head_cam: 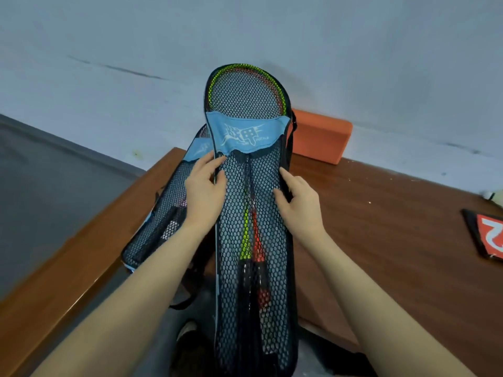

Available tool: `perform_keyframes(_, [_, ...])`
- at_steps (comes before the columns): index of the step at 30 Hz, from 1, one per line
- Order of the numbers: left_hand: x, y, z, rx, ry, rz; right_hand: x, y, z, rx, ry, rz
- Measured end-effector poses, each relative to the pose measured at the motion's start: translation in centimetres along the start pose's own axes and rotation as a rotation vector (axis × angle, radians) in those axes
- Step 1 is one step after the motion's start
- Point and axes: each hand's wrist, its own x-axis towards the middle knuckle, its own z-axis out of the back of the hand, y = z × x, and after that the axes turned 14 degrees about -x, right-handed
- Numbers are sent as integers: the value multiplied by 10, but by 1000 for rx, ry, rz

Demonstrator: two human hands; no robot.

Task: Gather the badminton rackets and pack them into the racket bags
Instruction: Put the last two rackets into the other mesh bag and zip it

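A black mesh racket bag (251, 308) with a blue logo band stands upright in front of me. Inside it are two rackets, one with a green shaft (245, 232) and one with a red shaft (256, 240), heads up at the bag's top. My left hand (204, 193) pinches the bag's left edge just below the blue band. My right hand (298, 201) grips the right edge at about the same height. A second mesh racket bag (160, 221) with blue trim lies on the table behind my left arm, with something dark inside it.
The brown wooden table (381, 240) runs along a pale wall. An orange block (321, 138) sits at the back against the wall. A black and red flat item (487, 235) lies at the right edge. A dark strap (187, 297) hangs off the table front. Grey floor lies to the left.
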Motion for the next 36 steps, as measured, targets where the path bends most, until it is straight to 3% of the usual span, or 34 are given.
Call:
perform_keyframes(17, [198, 132, 77, -58, 306, 58, 116, 97, -158, -71, -111, -295])
perform_keyframes(23, [216, 170, 75, -52, 324, 140, 115, 99, -201, -45, -35, -433])
perform_keyframes(27, [210, 200, 76, 79, 421, 315, 108, 88, -225, -19, 65, -519])
perform_keyframes(31, [193, 226, 82, 159, 579, 245, 104, 79, -234, 4, 78, -568])
perform_keyframes(36, [185, 240, 91, 126, 483, 176, 100, 80, -241, 50, -32, -551])
